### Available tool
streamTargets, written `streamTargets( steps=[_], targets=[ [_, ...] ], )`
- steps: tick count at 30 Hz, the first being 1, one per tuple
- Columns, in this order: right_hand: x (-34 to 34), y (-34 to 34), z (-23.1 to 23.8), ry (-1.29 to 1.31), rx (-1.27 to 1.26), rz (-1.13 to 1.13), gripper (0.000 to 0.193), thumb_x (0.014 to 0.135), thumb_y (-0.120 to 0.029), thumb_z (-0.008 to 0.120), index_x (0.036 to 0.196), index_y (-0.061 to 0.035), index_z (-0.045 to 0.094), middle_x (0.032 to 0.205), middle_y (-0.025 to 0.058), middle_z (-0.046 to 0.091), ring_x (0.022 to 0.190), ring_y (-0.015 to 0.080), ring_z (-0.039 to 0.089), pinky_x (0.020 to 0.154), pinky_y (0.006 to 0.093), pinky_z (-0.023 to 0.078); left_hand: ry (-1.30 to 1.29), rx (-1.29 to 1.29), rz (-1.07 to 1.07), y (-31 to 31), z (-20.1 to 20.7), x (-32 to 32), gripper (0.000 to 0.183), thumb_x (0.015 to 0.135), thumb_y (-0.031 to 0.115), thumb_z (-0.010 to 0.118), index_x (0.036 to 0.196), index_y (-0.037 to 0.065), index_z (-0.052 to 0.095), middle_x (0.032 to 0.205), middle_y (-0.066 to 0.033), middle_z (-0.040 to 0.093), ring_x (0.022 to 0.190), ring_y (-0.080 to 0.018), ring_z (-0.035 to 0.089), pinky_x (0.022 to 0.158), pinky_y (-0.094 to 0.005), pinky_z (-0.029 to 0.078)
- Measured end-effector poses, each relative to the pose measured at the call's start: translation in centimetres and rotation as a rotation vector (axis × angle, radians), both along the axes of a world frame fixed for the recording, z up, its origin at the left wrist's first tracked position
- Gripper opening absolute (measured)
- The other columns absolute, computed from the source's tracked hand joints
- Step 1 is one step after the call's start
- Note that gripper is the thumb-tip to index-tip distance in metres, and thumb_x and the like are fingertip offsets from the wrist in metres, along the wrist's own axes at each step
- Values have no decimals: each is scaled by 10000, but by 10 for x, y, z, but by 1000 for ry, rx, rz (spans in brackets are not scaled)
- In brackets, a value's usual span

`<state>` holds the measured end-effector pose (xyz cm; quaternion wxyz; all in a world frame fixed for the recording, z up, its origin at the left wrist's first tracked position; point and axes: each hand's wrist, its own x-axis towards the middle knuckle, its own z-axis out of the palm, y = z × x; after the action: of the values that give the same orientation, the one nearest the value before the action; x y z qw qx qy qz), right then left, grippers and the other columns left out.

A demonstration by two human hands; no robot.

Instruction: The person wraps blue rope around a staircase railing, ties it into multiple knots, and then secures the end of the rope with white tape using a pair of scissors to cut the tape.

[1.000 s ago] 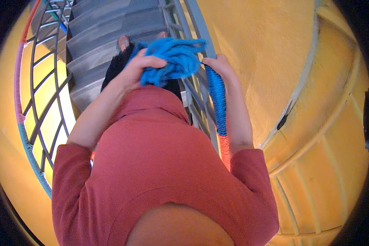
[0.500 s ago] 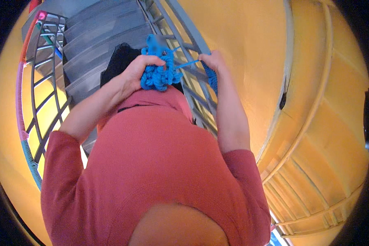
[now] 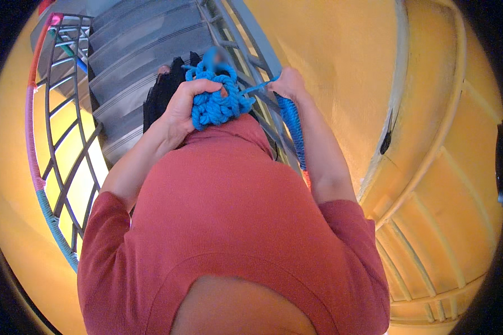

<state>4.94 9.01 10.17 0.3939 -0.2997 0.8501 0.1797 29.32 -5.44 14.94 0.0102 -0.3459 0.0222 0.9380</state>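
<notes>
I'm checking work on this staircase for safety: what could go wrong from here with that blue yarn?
The loops of the blue bundle in the left hand might snarl as yarn is drawn out. The blue strand running to the right hand could slacken, perhaps loosening the wrapped handrail. With both hands busy above grey steps, a stumble may be harder to catch.
</notes>
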Motion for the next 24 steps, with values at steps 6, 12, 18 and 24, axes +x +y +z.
streamTargets(
  steps=[6,12,18,24],
  targets=[
    [-11,14,20,-411,-468,-249,759,513,-292,833,1150,21,561,1068,229,624,1049,327,591,916,401,452,-91,-27,94,-6,12,-19,154,787,112,607,898,5,604,850,-110,657,755,-211,653,690,-335,536],
    [51,1,48,-392,-991,-283,947,590,-317,864,1346,-10,385,1319,200,484,1217,300,471,1038,417,347,56,-56,102,-21,27,-101,151,804,133,624,881,5,607,842,-110,664,727,-221,661,698,-360,559],
    [-21,12,30,-667,-1301,-727,559,744,39,680,1262,-54,493,1280,59,525,1116,141,521,943,340,447,169,-137,-58,-6,30,-195,166,800,131,655,883,-6,608,838,-120,666,719,-226,666,709,-366,570],
    [-61,45,55,-1001,-1455,-1017,632,742,-23,741,1301,-40,444,1193,65,576,1061,179,577,938,343,466,150,-416,-199,35,12,-260,280,783,128,711,1006,-20,628,907,-102,675,829,-193,664,775,-322,549]
  ],
)
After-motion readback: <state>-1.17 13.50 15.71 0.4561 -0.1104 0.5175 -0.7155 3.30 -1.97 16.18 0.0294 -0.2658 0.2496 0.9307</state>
